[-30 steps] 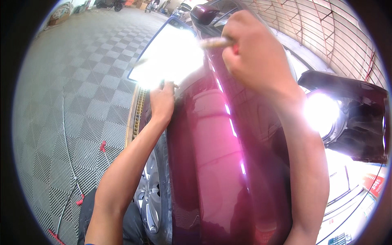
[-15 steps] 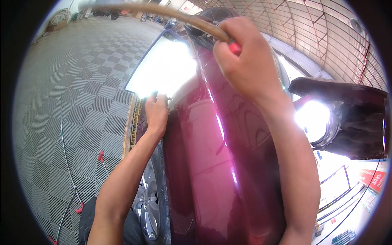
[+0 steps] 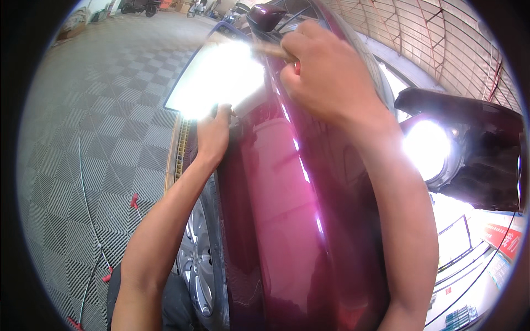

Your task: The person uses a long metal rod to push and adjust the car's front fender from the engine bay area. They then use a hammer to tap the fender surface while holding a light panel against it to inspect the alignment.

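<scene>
My right hand point(image 3: 328, 74) is closed around a brown wooden stick point(image 3: 271, 50) with a red part at the palm, held above the car's dark red body panel point(image 3: 284, 187). The stick's far length is smeared by motion, and its tip cannot be made out. Below a bright rectangular light panel point(image 3: 212, 77), my left hand point(image 3: 212, 135) sits close to the body panel with its fingers pinched together. A small dark tip shows beside those fingers; glare hides what they hold.
A car wheel point(image 3: 196, 259) is under my left forearm. Red-handled rods point(image 3: 134, 201) lie on the grey checkered floor point(image 3: 121, 132). The side mirror point(image 3: 266, 17) is ahead. At right, a dark red part with a bright lamp point(image 3: 428, 149) sticks out.
The wooden stick has swung down toward the light panel, and my right hand has shifted slightly left. My left hand keeps its pinch. The whole view has tilted a little.
</scene>
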A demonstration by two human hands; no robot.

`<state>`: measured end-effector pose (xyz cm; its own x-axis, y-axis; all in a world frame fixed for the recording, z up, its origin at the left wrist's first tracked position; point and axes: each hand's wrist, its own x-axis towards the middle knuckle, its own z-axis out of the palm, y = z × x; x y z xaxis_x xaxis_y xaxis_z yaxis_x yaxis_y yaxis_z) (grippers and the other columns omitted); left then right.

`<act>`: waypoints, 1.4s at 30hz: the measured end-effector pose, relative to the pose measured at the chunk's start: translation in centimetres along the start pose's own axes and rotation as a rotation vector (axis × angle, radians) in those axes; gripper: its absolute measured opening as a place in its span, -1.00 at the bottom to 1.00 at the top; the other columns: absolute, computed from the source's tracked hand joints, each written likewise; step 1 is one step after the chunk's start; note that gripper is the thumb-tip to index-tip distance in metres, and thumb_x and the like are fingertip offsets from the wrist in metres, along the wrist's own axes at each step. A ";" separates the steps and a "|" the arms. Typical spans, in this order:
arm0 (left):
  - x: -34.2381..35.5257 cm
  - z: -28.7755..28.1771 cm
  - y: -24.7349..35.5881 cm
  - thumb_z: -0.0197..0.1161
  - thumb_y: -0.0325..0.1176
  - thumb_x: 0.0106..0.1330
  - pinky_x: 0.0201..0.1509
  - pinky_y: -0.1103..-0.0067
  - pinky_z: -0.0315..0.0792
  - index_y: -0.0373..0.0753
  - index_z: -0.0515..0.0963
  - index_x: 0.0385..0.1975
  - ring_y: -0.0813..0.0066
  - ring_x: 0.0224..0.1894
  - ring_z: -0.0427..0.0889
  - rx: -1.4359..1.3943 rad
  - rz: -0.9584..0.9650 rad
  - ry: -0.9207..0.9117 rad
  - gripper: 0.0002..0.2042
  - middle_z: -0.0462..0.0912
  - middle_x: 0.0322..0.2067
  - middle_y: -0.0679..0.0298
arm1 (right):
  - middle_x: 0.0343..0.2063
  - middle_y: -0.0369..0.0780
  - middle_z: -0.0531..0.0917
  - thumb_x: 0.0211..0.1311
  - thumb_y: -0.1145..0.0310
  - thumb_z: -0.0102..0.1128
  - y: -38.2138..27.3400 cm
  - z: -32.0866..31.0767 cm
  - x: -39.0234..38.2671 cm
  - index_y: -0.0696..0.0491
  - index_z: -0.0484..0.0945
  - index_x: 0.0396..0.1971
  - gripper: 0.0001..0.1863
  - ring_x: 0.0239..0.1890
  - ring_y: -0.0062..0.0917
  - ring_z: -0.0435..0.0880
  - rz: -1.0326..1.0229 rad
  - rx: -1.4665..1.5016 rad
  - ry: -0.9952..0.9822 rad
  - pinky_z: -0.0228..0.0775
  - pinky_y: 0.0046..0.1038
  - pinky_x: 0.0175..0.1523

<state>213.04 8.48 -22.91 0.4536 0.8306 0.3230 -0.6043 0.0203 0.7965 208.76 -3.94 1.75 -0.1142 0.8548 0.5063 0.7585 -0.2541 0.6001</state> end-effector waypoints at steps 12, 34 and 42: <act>-0.4 0.3 0.8 0.13 -0.13 0.49 -0.51 0.67 0.27 -0.32 0.54 -0.29 0.71 -0.59 0.37 -0.077 -0.018 -0.006 -0.68 0.49 -0.56 0.40 | -0.24 -0.06 0.61 0.11 0.36 0.11 0.2 0.3 -0.3 0.12 0.63 -0.32 -0.79 -0.11 -0.16 0.64 -0.018 -0.140 -0.081 0.48 -0.15 0.00; 0.3 -0.4 -1.5 0.11 -0.20 0.51 -0.55 0.71 0.26 -0.29 0.51 -0.26 0.74 -0.60 0.38 -0.010 0.019 0.026 -0.75 0.50 -0.52 0.39 | -0.25 -0.07 0.57 0.12 0.36 0.11 -1.1 0.7 -0.3 0.13 0.59 -0.37 -0.83 -0.13 -0.14 0.62 -0.016 -0.109 -0.065 0.49 -0.17 -0.04; 0.3 -0.1 -0.9 0.10 -0.14 0.51 -0.53 0.69 0.27 -0.31 0.51 -0.27 0.72 -0.58 0.38 -0.030 -0.029 0.021 -0.69 0.48 -0.53 0.39 | -0.24 -0.11 0.58 0.11 0.33 0.17 -1.6 0.2 0.4 0.10 0.62 -0.35 -0.82 -0.08 -0.20 0.62 0.089 0.090 0.067 0.51 -0.18 -0.02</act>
<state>213.66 8.80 -23.55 0.4581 0.8407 0.2887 -0.6104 0.0614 0.7897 207.62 -3.10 0.86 -0.0843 0.7975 0.5974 0.8216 -0.2835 0.4945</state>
